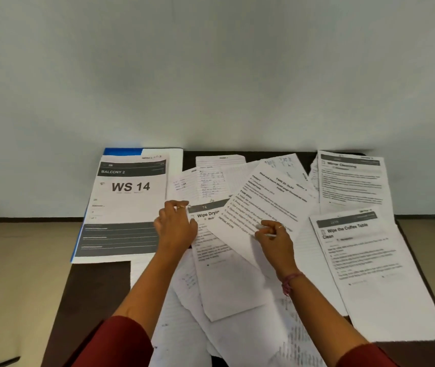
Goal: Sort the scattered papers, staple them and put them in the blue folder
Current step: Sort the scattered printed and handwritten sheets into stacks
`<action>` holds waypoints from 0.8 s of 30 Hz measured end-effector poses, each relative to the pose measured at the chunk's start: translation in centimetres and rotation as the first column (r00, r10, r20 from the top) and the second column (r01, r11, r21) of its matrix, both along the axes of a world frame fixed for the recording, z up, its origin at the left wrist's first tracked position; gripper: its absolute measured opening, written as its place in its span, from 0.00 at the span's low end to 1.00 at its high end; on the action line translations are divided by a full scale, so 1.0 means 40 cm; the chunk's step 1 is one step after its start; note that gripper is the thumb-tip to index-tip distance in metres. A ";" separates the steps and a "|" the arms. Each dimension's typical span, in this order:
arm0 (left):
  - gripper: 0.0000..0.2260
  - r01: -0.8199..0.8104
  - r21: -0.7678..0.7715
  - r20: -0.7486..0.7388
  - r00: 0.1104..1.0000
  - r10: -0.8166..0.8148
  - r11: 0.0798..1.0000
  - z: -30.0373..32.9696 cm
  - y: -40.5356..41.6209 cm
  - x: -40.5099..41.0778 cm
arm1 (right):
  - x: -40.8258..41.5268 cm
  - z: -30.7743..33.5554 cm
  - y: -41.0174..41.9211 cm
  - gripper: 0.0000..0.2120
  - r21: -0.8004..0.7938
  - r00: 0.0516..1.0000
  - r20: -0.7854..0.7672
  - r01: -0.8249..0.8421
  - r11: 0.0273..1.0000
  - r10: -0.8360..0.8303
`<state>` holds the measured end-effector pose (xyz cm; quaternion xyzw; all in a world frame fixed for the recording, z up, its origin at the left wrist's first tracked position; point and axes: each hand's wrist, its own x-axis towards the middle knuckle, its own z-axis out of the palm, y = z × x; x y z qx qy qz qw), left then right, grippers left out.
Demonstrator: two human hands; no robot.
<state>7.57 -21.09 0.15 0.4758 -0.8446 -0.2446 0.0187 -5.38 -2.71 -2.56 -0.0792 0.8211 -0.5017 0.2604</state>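
Several printed and handwritten white sheets lie scattered over a dark table (100, 282). The blue folder (121, 151) sits at the back left, mostly covered by a "WS 14" sheet (129, 197). My left hand (175, 226) rests with curled fingers on the top corner of a "Wipe Drying" sheet (227, 276). My right hand (273, 237) pinches the lower edge of a tilted task sheet (266, 197) that lies across the pile. No stapler is visible.
A "Mirror Cleaning" sheet (351, 178) lies at the back right and a "Wipe the Coffee Table Clean" sheet (370, 268) at the right. Handwritten lined pages (205, 178) sit at the back middle. A pale wall stands directly behind the table.
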 end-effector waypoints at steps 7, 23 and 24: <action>0.28 0.294 0.084 0.066 0.952 -0.300 0.952 -0.051 0.197 -0.100 | -0.089 -0.021 0.194 0.18 0.163 0.986 -0.164 0.004 0.987 0.024; 0.39 0.458 0.240 0.412 0.750 -0.517 0.856 -0.135 0.517 -0.173 | -0.127 -0.152 0.382 0.45 0.705 0.714 -0.187 -0.381 0.599 0.675; 0.38 0.460 0.241 0.412 0.749 -0.519 0.855 -0.133 0.530 -0.172 | -0.127 -0.151 0.383 0.43 0.698 0.714 -0.191 -0.384 0.605 0.674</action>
